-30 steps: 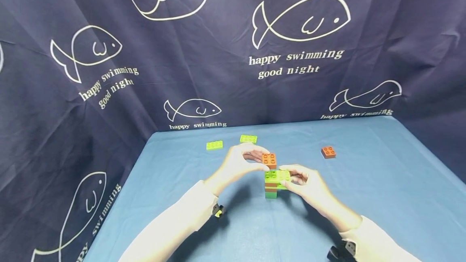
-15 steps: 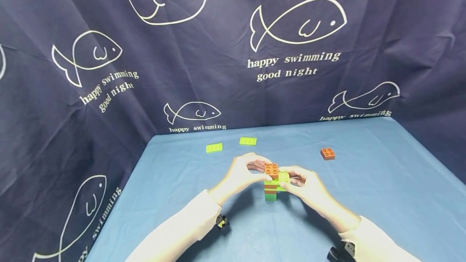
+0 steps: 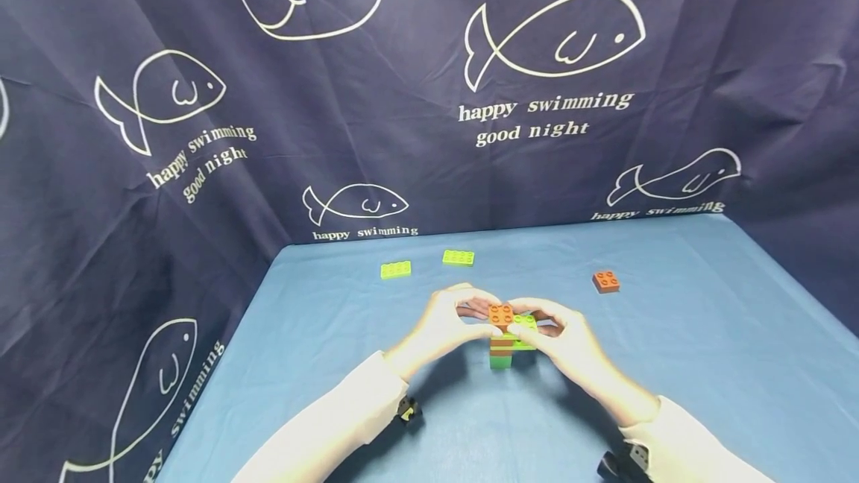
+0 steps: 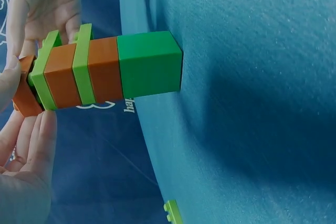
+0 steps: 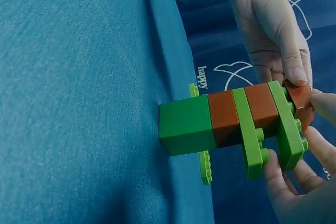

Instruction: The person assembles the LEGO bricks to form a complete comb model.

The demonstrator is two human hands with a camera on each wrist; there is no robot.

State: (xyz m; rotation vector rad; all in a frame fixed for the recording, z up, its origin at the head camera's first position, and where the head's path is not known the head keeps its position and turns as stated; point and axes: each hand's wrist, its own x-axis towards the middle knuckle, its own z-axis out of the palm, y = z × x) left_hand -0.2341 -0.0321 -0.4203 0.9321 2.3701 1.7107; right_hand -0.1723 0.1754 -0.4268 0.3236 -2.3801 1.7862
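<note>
A tower of toy building bricks stands on the table: a green block (image 4: 149,64) at the base, then orange bricks alternating with lime plates (image 5: 286,129) that jut out to the right. On top sits a square orange brick (image 3: 500,314), slightly tilted in the left wrist view, with a thin gap beneath part of it. My left hand (image 3: 451,317) pinches this brick from the left. My right hand (image 3: 562,334) has thumb and index finger at its right side, while its other fingers lie by the lime plates' overhanging ends. The brick's far side is hidden.
Two loose lime plates, a left one (image 3: 396,269) and a right one (image 3: 458,257), lie towards the back of the blue table (image 3: 322,304). Another orange brick (image 3: 606,282) lies at the back right. A dark fish-print curtain (image 3: 429,133) hangs behind.
My left hand has lowered the orange brick onto the tower's top plate. My right hand has shifted its thumb and index finger from the lime plate up to that brick.
</note>
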